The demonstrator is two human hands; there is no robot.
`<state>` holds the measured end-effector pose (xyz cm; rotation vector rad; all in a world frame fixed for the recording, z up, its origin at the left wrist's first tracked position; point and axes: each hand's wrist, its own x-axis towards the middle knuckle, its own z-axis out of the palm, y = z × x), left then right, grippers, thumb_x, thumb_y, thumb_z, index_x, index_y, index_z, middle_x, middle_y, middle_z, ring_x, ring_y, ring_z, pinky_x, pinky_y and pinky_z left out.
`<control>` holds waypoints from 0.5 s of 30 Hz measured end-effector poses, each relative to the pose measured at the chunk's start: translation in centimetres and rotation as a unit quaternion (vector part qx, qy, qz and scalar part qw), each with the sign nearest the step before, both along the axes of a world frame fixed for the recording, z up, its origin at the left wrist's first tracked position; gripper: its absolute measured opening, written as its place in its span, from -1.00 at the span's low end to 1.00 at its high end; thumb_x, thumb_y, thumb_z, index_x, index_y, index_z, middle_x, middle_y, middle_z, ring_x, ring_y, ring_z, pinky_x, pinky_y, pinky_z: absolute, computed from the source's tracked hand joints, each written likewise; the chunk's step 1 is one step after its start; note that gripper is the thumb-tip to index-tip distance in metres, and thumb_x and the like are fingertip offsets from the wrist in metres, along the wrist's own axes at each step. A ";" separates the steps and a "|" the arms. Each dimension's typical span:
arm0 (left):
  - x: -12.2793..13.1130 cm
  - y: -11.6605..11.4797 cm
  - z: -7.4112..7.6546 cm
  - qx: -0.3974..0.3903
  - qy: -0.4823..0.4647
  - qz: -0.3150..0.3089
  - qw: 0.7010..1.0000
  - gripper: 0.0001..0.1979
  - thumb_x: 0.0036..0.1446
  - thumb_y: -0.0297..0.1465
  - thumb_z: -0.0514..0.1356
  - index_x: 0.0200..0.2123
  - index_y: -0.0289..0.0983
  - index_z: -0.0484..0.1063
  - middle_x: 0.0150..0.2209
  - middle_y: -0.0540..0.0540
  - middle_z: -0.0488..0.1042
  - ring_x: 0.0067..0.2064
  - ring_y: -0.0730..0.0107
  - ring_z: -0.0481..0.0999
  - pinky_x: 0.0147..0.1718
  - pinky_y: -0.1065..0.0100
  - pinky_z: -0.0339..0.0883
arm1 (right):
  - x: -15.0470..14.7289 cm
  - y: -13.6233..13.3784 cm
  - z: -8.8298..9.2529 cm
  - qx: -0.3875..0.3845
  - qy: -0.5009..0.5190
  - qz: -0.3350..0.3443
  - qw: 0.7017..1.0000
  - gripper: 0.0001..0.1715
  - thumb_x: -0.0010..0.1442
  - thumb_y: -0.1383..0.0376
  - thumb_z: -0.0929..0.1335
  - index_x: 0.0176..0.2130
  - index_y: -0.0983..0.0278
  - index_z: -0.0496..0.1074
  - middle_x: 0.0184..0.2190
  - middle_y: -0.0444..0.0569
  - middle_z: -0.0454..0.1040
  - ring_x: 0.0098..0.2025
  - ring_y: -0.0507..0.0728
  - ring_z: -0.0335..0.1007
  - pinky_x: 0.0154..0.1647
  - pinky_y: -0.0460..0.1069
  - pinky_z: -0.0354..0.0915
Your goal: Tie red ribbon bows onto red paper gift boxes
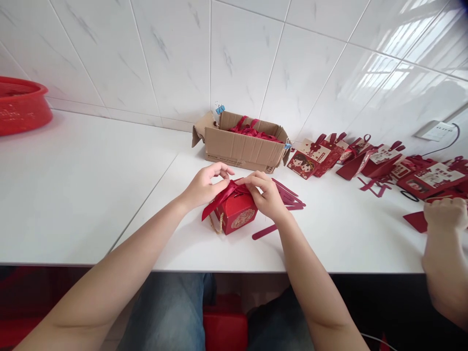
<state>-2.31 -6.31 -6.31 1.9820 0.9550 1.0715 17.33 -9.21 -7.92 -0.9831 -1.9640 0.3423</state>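
Observation:
A small red gift box (237, 219) with a gold round emblem stands on the white table in front of me. A shiny red ribbon (215, 202) lies across its top, one tail hanging down the left side. My left hand (208, 185) pinches the ribbon at the top of the box between thumb and fingers. From the right, my right hand (266, 194) grips the same ribbon close by, its fingertips partly hidden. A twisted gold cord (221, 224) dangles at the box's left side.
Dark red strips (290, 196) lie right of the box. Behind stands a cardboard carton (237, 148) of red ribbons. Decorated red boxes (316, 158) line the wall at right, near another person's hand (446, 214). A red basin (24, 112) sits far left.

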 end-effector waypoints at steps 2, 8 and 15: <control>0.1 -0.1 0.1 -0.016 -0.009 0.009 1.000 -0.82 0.04 -0.39 0.13 -0.24 -0.26 0.41 -0.37 -0.04 0.45 -0.29 0.33 0.47 -0.37 0.36 0.35 | 0.0 0.0 -0.2 0.003 -0.008 0.001 1.000 -0.56 0.29 0.44 0.14 -0.18 0.15 0.54 -0.34 -0.03 0.39 -0.21 0.12 0.31 -0.10 0.09 0.23; 0.1 0.3 0.1 -0.036 -0.002 0.032 0.999 -0.83 0.08 -0.33 0.10 -0.32 -0.25 0.43 -0.35 -0.05 0.47 -0.24 0.29 0.47 -0.19 0.27 0.31 | 0.0 0.2 -0.5 0.000 0.001 0.006 1.000 -0.52 0.27 0.48 0.13 -0.20 0.15 0.55 -0.34 -0.04 0.35 -0.21 0.11 0.31 -0.10 0.07 0.23; -0.5 0.8 0.5 -0.036 0.065 0.016 0.997 -0.76 0.01 -0.22 0.14 -0.51 -0.24 0.47 -0.28 -0.08 0.47 -0.14 0.17 0.45 -0.04 0.14 0.26 | -0.1 0.1 -0.4 0.007 0.015 0.000 1.000 -0.59 0.28 0.44 0.17 -0.18 0.17 0.54 -0.32 -0.03 0.43 -0.21 0.12 0.34 -0.11 0.08 0.24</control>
